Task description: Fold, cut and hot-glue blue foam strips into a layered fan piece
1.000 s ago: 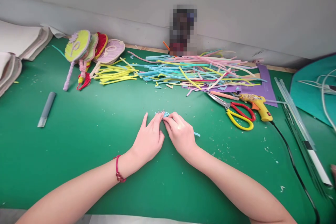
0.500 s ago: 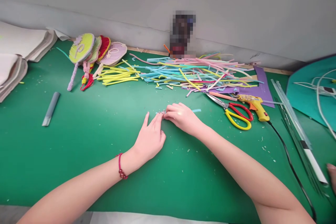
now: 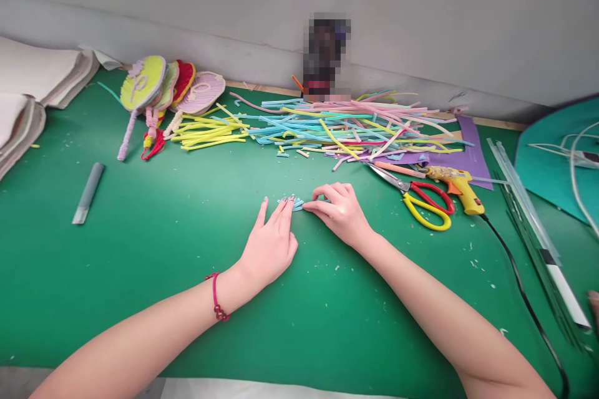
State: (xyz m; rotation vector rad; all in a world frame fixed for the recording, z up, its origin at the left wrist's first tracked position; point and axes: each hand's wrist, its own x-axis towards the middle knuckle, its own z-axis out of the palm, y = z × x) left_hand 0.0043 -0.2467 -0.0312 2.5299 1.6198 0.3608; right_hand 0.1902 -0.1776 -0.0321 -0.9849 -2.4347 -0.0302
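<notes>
Small blue pipe cleaner pieces (image 3: 297, 204) lie bunched on the green tabletop, partly under my fingers. My left hand (image 3: 269, 243) rests flat from the left, fingers stretched out, its tips pressing on the pieces. A red beaded bracelet (image 3: 215, 297) circles the left wrist. From the right, my right hand (image 3: 340, 213) reaches in with curled fingers. Its fingertips are pinched at the right end of the blue bunch, and a bit of blue shows between its fingers. Exactly how they grip is partly hidden.
Behind my hands lies a pile of coloured pipe cleaners (image 3: 355, 128). To the right are scissors (image 3: 428, 206), a yellow glue gun (image 3: 461, 190) with a cord, and clear sticks (image 3: 524, 199). Finished fans (image 3: 143, 82) and a grey tube (image 3: 88, 193) lie left. Another person's fingers (image 3: 594, 307) show at the right edge.
My right hand has shifted slightly right, uncovering more of the blue pieces, and its fingers have spread a little. My left hand stays pressed in place.
</notes>
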